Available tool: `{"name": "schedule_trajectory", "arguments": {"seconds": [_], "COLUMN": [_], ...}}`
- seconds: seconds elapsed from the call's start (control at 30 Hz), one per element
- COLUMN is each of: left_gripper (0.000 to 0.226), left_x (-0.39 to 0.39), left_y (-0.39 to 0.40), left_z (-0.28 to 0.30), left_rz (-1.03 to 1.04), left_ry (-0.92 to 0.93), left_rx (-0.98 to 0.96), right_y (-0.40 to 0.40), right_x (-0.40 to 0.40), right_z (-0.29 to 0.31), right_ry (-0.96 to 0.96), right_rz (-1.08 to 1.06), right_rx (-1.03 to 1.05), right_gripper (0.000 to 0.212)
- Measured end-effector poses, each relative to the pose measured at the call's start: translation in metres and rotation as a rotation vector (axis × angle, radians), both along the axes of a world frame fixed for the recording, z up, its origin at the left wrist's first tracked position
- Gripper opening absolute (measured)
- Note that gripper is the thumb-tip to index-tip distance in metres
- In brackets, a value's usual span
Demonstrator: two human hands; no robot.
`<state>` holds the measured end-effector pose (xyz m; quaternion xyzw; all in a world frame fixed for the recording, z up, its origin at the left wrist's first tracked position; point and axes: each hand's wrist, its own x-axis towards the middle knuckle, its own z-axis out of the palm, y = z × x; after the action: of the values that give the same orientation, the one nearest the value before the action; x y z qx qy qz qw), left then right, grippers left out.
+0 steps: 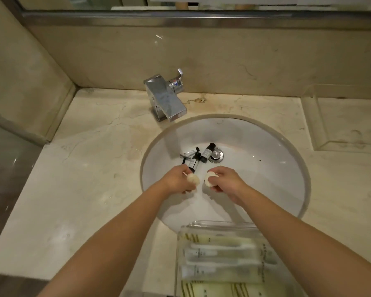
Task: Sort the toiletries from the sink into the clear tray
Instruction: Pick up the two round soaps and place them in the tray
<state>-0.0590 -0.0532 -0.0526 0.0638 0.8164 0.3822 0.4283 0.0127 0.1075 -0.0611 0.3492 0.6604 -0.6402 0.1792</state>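
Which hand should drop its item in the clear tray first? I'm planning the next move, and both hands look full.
Probably the right hand. It holds a pale round item, and its forearm already crosses above the clear tray, which sits on the near right. The left hand, holding a fluffy pale item, would have to cross over.

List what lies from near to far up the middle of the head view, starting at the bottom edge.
clear tray with wrapped toiletries → left hand and right hand, each holding a small pale item → dark bottles in the sink → faucet → mirror edge
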Motion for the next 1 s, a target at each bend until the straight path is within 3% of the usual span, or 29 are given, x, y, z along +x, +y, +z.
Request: {"name": "schedule_trajectory", "arguments": {"seconds": [0.17,0.37,0.5,0.67,0.77,1.0], "left_gripper": [0.027,0.032,0.033,0.026,0.022,0.031], "left_x": [0.005,0.019,0.03,0.036,0.045,0.09], "left_y": [0.001,-0.003,-0.01,-0.018,-0.025,-0.035], "left_z": [0.03,0.062,0.08,0.099,0.111,0.122], "left_rz": [0.017,0.015,-0.065,-0.176,-0.196,-0.182], "left_ry": [-0.079,-0.179,-0.226,-0.181,-0.175,-0.168], "left_rx": [0.112,0.171,0.19,0.204,0.214,0.225], "right_y": [-0.002,-0.006,-0.009,-0.015,-0.02,-0.027], "right_x": [0.017,0.043,0.062,0.082,0.095,0.131], "right_z": [0.028,0.064,0.081,0.096,0.103,0.108], "right_ry": [0.062,0.104,0.146,0.162,0.143,0.128], "right_rz": [-0.157,-0.185,-0.219,-0.211,-0.141,-0.025], "right_rx": [-0.124,-0.018,-0.072,-0.127,-0.051,-0.013], "right_gripper": [0.019,0.019,0.019,0.017,0.012,0.017]}}
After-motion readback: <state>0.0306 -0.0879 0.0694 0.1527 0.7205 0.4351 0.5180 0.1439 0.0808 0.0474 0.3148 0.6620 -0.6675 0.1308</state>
